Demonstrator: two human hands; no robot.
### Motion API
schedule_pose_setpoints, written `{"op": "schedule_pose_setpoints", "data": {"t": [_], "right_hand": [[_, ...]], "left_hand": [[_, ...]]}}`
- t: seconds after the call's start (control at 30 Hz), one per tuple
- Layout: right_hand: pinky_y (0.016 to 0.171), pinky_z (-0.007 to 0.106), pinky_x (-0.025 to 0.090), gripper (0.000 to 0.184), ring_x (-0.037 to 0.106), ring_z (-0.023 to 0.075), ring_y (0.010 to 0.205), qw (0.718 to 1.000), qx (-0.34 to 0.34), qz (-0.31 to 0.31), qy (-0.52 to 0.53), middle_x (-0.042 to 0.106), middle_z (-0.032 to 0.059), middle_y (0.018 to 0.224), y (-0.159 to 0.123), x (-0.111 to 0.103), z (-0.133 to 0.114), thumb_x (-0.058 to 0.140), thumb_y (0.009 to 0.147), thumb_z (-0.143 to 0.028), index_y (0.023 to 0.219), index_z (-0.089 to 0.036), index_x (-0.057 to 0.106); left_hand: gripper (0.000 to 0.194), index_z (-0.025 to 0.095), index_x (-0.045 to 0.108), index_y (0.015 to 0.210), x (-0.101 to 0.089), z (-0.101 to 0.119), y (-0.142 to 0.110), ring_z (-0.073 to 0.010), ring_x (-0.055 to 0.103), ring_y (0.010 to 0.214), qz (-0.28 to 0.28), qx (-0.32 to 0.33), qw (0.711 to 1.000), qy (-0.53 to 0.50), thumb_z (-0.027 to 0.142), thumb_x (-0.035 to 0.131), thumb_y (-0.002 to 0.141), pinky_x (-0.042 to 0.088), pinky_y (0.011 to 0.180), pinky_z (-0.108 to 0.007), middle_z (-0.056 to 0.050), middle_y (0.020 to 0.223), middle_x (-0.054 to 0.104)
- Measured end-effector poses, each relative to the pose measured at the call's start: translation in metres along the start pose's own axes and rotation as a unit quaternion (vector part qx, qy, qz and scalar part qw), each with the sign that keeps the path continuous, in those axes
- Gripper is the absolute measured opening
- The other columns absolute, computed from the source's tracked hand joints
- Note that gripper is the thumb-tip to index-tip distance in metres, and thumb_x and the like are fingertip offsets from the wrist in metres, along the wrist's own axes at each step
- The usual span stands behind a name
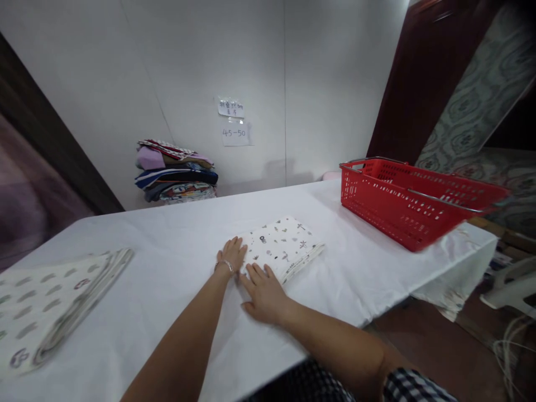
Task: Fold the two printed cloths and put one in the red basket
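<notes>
A folded white cloth with small dark prints (285,243) lies in the middle of the white-covered table (167,234). My left hand (231,255) rests flat at the cloth's near left corner, fingers stretched out, a bracelet on the wrist. My right hand (262,290) lies flat just below it, fingers spread and touching the cloth's near edge. Neither hand holds anything.
A red plastic basket (412,198) stands at the table's right end. A stack of folded printed cloths (50,304) lies at the near left. A pile of colourful folded fabrics (176,173) sits by the back wall under two paper notes (234,123).
</notes>
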State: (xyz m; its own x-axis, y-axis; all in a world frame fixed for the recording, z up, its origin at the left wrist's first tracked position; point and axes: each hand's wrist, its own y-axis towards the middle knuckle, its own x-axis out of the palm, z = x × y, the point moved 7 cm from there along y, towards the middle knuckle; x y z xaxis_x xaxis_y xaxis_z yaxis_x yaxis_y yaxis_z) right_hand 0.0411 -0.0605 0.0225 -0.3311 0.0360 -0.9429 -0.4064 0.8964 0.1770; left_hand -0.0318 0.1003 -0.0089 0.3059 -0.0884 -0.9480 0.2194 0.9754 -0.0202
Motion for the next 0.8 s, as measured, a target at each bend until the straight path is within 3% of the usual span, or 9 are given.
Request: {"op": "schedule_pose_setpoints", "data": {"t": [0.13, 0.2, 0.3, 0.37, 0.4, 0.47, 0.53, 0.67, 0.8], "right_hand": [[0.106, 0.048, 0.012, 0.063, 0.018, 0.0262, 0.132, 0.999, -0.032, -0.004, 0.042, 0.024, 0.0134, 0.144, -0.017, -0.006, -0.001, 0.049, 0.081, -0.044, 0.135, -0.017, 0.031], [0.106, 0.047, 0.014, 0.054, 0.021, 0.0234, 0.132, 0.996, -0.041, 0.032, 0.069, 0.030, 0.0090, 0.142, -0.028, -0.018, 0.013, 0.047, 0.083, -0.043, 0.132, -0.022, 0.037], [0.105, 0.046, 0.017, 0.042, 0.027, 0.0213, 0.130, 0.980, 0.028, 0.174, 0.088, 0.040, 0.0084, 0.137, -0.047, -0.050, 0.072, 0.043, 0.086, -0.037, 0.125, -0.022, 0.047], [0.103, 0.040, 0.024, 0.038, 0.034, 0.0205, 0.126, 0.953, 0.108, 0.266, 0.102, 0.046, 0.0096, 0.132, -0.061, -0.071, 0.126, 0.045, 0.084, -0.034, 0.118, -0.019, 0.054], [0.102, 0.038, 0.027, 0.037, 0.038, 0.0204, 0.123, 0.940, 0.158, 0.281, 0.113, 0.049, 0.0095, 0.129, -0.066, -0.078, 0.154, 0.046, 0.082, -0.034, 0.115, -0.019, 0.057], [0.099, 0.035, 0.031, 0.035, 0.044, 0.0203, 0.117, 0.907, 0.290, 0.267, 0.149, 0.053, 0.0081, 0.124, -0.074, -0.082, 0.206, 0.048, 0.080, -0.032, 0.110, -0.019, 0.060], [0.093, 0.033, 0.037, 0.032, 0.051, 0.0204, 0.108, 0.884, 0.370, 0.216, 0.187, 0.060, 0.0066, 0.112, -0.076, -0.079, 0.240, 0.047, 0.080, -0.033, 0.103, -0.018, 0.063], [0.068, 0.026, 0.046, 0.033, 0.059, 0.0169, 0.076, 0.871, 0.407, 0.132, 0.240, 0.066, 0.0050, 0.079, -0.067, -0.070, 0.262, 0.046, 0.081, -0.042, 0.085, -0.015, 0.066], [0.049, 0.023, 0.043, 0.035, 0.053, 0.0124, 0.055, 0.845, 0.452, 0.059, 0.279, 0.059, 0.0034, 0.062, -0.059, -0.062, 0.270, 0.054, 0.075, -0.047, 0.077, -0.014, 0.062]], "left_hand": [[0.050, 0.026, 0.033, 0.134, -0.003, 0.001, 0.000, -0.0231, 0.015, 0.134, -0.001, -0.001, 1.000, -0.007, 0.041, 0.026, 0.086, 0.018, 0.105, -0.053, -0.003, 0.146, 0.021], [0.050, 0.027, 0.033, 0.134, -0.004, 0.001, 0.001, -0.0232, 0.016, 0.134, -0.003, 0.000, 1.000, -0.013, 0.042, 0.026, 0.086, 0.018, 0.105, -0.052, -0.002, 0.146, 0.021], [0.054, 0.026, 0.030, 0.135, -0.004, 0.000, 0.002, -0.0241, 0.016, 0.134, 0.004, 0.001, 1.000, -0.029, 0.047, 0.027, 0.086, 0.017, 0.106, -0.050, -0.002, 0.147, 0.019], [0.061, 0.019, 0.025, 0.138, -0.008, -0.005, 0.001, -0.0232, 0.015, 0.134, 0.046, -0.012, 0.996, -0.072, 0.049, 0.027, 0.085, 0.017, 0.108, -0.044, -0.006, 0.147, 0.018], [0.064, 0.015, 0.023, 0.138, -0.012, -0.008, -0.001, -0.0222, 0.015, 0.134, 0.074, -0.026, 0.992, -0.102, 0.050, 0.028, 0.085, 0.017, 0.109, -0.039, -0.008, 0.147, 0.018], [0.068, 0.007, 0.023, 0.137, -0.018, -0.017, -0.008, -0.0214, 0.018, 0.134, 0.122, -0.061, 0.978, -0.155, 0.049, 0.029, 0.085, 0.018, 0.109, -0.033, -0.013, 0.145, 0.022], [0.070, 0.004, 0.024, 0.136, -0.020, -0.023, -0.017, -0.0226, 0.025, 0.131, 0.135, -0.094, 0.970, -0.179, 0.051, 0.031, 0.084, 0.022, 0.108, -0.031, -0.016, 0.142, 0.028], [0.071, 0.010, 0.020, 0.137, -0.018, -0.023, -0.027, -0.0233, 0.039, 0.123, 0.078, -0.130, 0.974, -0.165, 0.051, 0.037, 0.081, 0.033, 0.101, -0.032, -0.015, 0.138, 0.036], [0.072, 0.009, 0.023, 0.134, -0.016, -0.020, -0.021, -0.0262, 0.052, 0.111, 0.040, -0.139, 0.981, -0.130, 0.049, 0.044, 0.078, 0.042, 0.090, -0.035, -0.018, 0.125, 0.051]]}}
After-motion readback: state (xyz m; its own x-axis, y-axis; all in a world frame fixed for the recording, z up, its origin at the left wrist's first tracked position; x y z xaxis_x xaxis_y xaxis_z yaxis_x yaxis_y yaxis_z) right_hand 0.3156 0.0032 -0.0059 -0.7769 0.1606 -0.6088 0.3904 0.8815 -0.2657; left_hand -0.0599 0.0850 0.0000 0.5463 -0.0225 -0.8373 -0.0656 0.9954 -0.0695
